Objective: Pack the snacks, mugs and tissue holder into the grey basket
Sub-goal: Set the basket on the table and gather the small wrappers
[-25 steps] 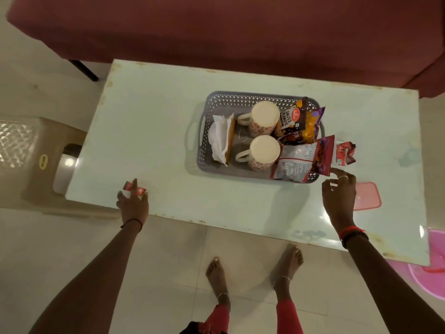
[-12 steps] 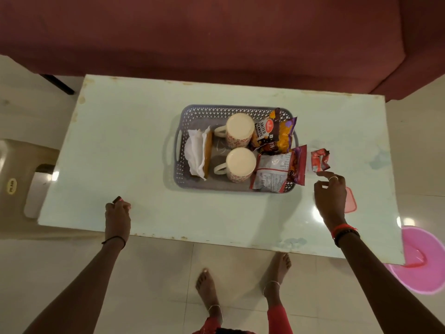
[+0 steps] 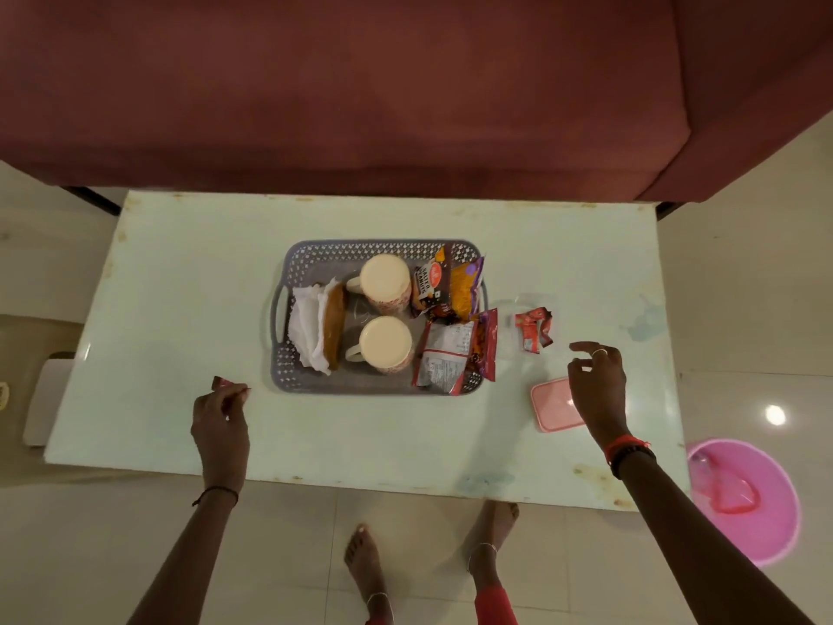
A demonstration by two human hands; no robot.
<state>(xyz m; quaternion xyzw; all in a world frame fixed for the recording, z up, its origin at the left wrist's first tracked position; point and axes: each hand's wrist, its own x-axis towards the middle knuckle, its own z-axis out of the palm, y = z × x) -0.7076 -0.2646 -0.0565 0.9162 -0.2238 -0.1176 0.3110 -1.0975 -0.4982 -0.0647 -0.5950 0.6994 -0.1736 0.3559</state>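
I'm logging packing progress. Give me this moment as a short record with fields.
basket: grey basket mid-table
inside: tissue holder, two mugs upside down, snack packets
outside: red packet on table, right of basket
left hand: pinching a small red wrapper
right hand: open, near red packet, not touching
other: pink lid on table

The basket [image 3: 288, 281] is grey with a perforated lattice wall, on a pale green counter [image 3: 180, 272]. Two cream mugs [image 3: 386, 277] carry small reddish print, beside a white tissue in a brown holder [image 3: 336, 324]. Loose lies a red packet [image 3: 533, 329], near a pink lid [image 3: 547, 406].
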